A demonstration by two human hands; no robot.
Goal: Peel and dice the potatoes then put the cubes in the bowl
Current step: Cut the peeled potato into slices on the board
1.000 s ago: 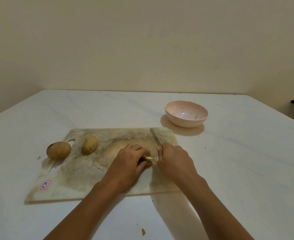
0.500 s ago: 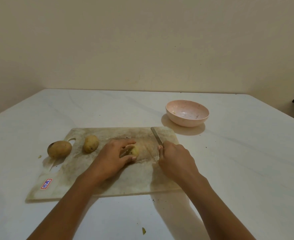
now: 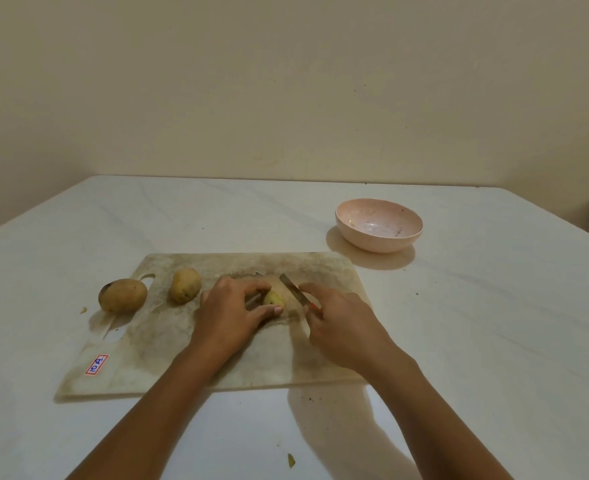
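Steadying potato piece [image 3: 274, 298] for a cut w/ knife [image 3: 294, 289].
W/ left hand [image 3: 230, 313] pinching it so it can't roll on board [image 3: 147, 358], right hand [image 3: 341, 323] grips knife handle, blade just beside piece. 2 unpeeled potatoes [image 3: 122, 295] lie left of left hand, bowl [image 3: 377, 225] beyond right hand.

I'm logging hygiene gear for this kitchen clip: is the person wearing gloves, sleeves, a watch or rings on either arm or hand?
No. The left hand and right hand are bare, with no gloves and no rings that show. The left forearm and right forearm are uncovered to the frame's edge: no sleeve, watch or bracelet in view.
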